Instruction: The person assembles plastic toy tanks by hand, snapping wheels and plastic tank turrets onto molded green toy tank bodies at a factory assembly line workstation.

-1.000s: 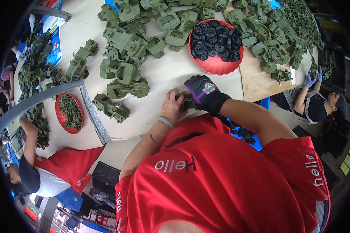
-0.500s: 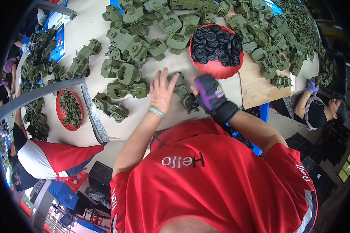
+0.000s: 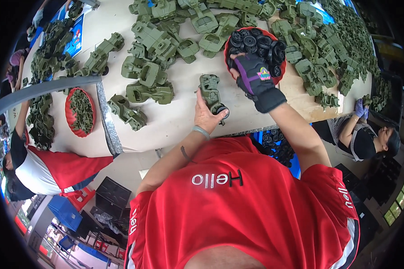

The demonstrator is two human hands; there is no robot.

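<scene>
My left hand (image 3: 205, 115) grips the rear of an olive-green toy vehicle (image 3: 209, 88), its thumb near a black wheel (image 3: 223, 111) fitted at the near end. The vehicle stands on the table in front of me. My right hand (image 3: 256, 77), in a black and purple fingerless glove, reaches over the near left rim of a red scalloped bowl (image 3: 283, 77). Black toy wheels (image 3: 265, 41) fill that bowl. The right fingertips are at the wheels, mostly covered by the glove, so I cannot see what they hold, if anything.
Green vehicle bodies (image 3: 152, 38) are piled across the far table, with more (image 3: 307, 67) on a brown board to the right. A red bowl of small green parts (image 3: 81, 112) stands left, beyond a grey metal frame (image 3: 54, 89). Co-workers (image 3: 363, 134) work at both sides.
My right hand has moved from the toy vehicle, up and right, to the bowl of wheels. My left hand has shifted right and down and now holds the vehicle.
</scene>
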